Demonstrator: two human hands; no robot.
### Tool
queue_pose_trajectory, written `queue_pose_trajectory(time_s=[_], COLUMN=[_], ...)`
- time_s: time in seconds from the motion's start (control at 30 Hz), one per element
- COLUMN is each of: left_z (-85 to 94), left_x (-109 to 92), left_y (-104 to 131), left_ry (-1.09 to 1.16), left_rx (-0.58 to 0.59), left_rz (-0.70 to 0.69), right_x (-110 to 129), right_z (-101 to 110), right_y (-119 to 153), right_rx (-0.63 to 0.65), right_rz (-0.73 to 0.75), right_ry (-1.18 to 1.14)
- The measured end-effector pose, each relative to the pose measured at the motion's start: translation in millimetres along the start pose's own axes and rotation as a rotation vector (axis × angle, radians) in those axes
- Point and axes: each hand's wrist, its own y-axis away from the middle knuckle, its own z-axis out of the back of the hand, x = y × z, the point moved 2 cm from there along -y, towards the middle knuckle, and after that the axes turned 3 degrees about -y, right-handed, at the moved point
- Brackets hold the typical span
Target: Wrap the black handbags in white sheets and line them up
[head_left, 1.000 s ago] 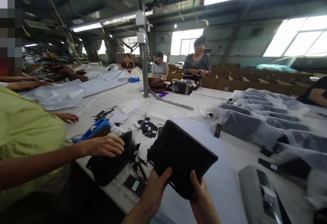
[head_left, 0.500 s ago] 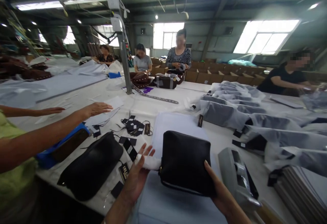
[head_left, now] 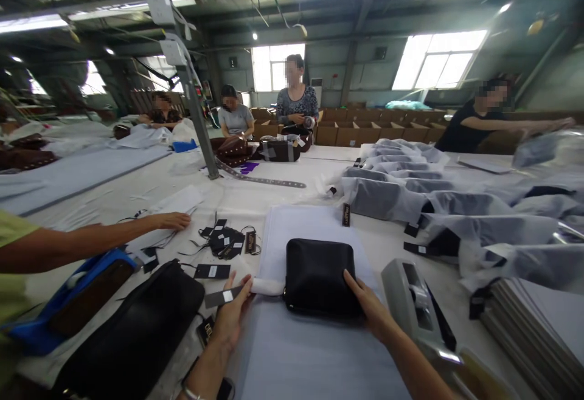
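A small black zip pouch (head_left: 319, 273) lies over a stack of white sheets (head_left: 314, 351) in front of me. My right hand (head_left: 371, 306) grips the pouch's right side, thumb on its upper face; the other fingers are hidden beneath. From its left edge sticks out a strap wrapped in white tissue (head_left: 268, 287). My left hand (head_left: 232, 315) is closed on the outer end of this wrapped strap. A dark hang tag (head_left: 222, 297) with a white label shows at those fingers. Left of that hand lies a larger black bag (head_left: 141, 327).
Several black tags (head_left: 223, 241) lie beyond my left hand. A co-worker's arm (head_left: 100, 237) reaches in from the left, above a blue-wrapped bag (head_left: 68, 309). To the right stand a grey tape dispenser (head_left: 408, 303), stacked boards (head_left: 533, 327) and plastic-wrapped bags (head_left: 383, 196).
The pouch has been lowered and tipped flatter toward the sheets. My left fingers have closed in on the wrapped strap, and a tag now shows there. The view has swung right.
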Motion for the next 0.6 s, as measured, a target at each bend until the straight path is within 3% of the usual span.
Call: queue_pose_trajectory(time_s=[0.13,0.2,0.27,0.33,0.43,0.5,0.6], left_z=[20.7,23.4,17.0,3.1,-26.2,-48.6,-79.5], left_x=[-10,-22,-30,-29,-16,-5,7], left_y=[1,12,28,43,59,63,59], left_ry=[-0.198,-0.447,-0.760,-0.952,-1.039,-1.091,-1.172], left_rx=[-0.173,-0.219,-0.185,-0.022,0.291,0.447,0.592], left_rz=[-0.163,-0.362,-0.606,-0.781,-0.945,-1.028,-1.098], right_x=[-6,-5,-2,4,9,8,-3], right_z=[18,28,38,51,77,96,119], right_y=[19,44,75,104,131,137,137], right_rx=[-0.243,-0.306,-0.356,-0.445,-0.638,-0.760,-0.832], right_rz=[0.220,0.383,0.560,0.694,0.810,0.808,0.752], right_ry=[0.286,0.416,0.559,0.715,0.921,1.049,1.185])
